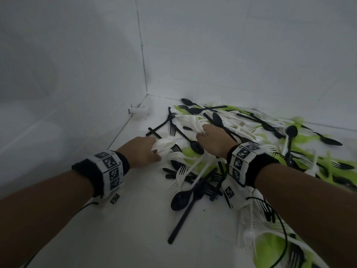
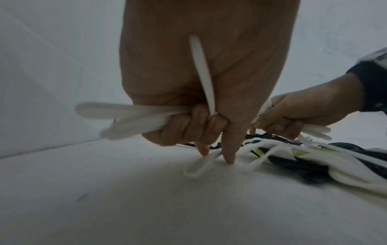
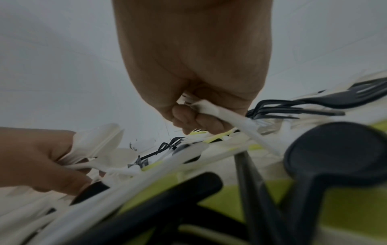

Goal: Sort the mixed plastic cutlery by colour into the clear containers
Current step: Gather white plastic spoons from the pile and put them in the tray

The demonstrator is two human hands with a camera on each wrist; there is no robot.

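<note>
- Fingers of the left hand [image 1: 144, 151] curl round a bunch of white cutlery [image 2: 134, 116] at centre frame, two fingertips reaching to the floor [image 1: 135, 219].
- Right hand [image 1: 214, 140], just right of it, grips a second white bunch [image 1: 190, 121].
- Lower right, the mixed pile [image 1: 251, 151] of black, white and green pieces lies largely unsorted.
- No clear containers are in view, so most of the sorting looks undone.
</note>
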